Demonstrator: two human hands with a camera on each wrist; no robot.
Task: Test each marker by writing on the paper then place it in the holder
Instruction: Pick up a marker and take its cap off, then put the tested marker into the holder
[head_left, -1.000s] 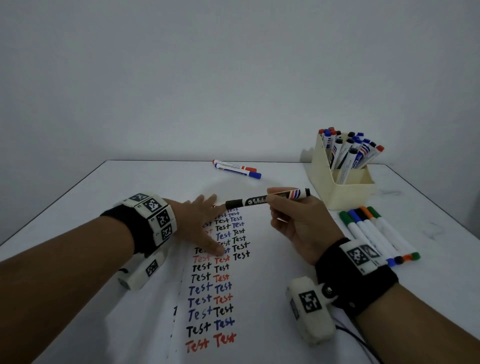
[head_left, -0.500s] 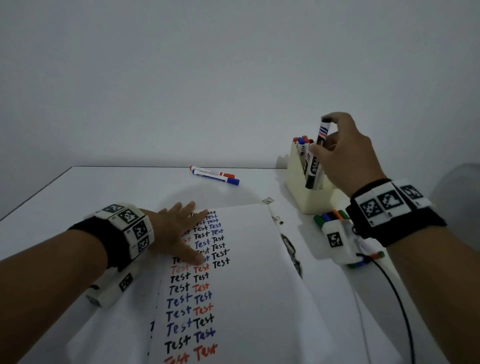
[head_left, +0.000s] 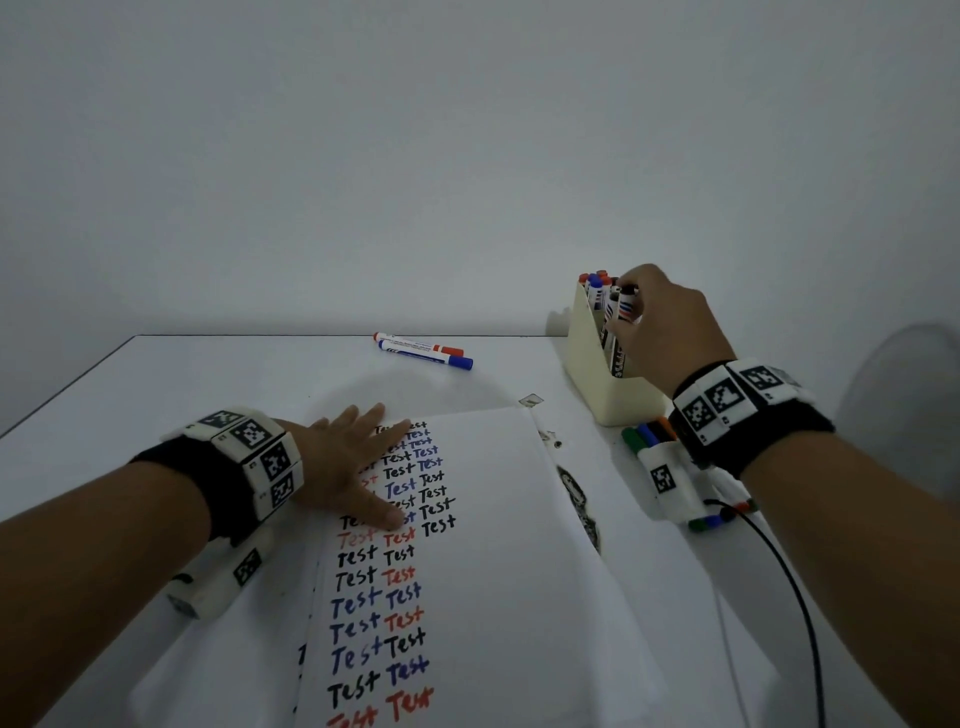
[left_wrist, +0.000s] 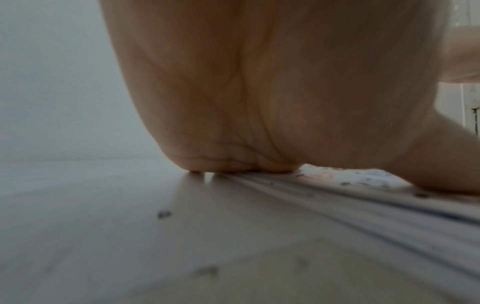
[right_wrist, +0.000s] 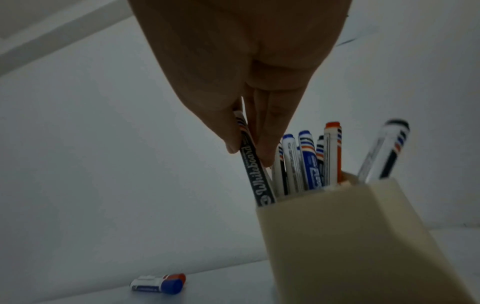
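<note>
My right hand (head_left: 660, 322) (right_wrist: 246, 152) pinches a black whiteboard marker (right_wrist: 255, 174) (head_left: 625, 312) between thumb and fingers, its lower end inside the cream holder (head_left: 592, 374) (right_wrist: 350, 236) among several other markers. My left hand (head_left: 348, 462) (left_wrist: 272, 92) lies flat with straight fingers on the paper (head_left: 493, 519), over the top rows of "Test" written in black, blue and red. The left wrist view shows only the palm on the sheet.
A red marker (head_left: 421, 343) and a blue marker (head_left: 426, 356) (right_wrist: 158, 284) lie at the table's far edge. Several thin coloured pens (head_left: 649, 434) lie right of the paper, partly hidden by my right wrist. A black cable (head_left: 795, 597) trails from that wrist.
My right hand carried the black marker from above the paper up to the holder, then lowered it in. My left hand stayed flat on the paper.
</note>
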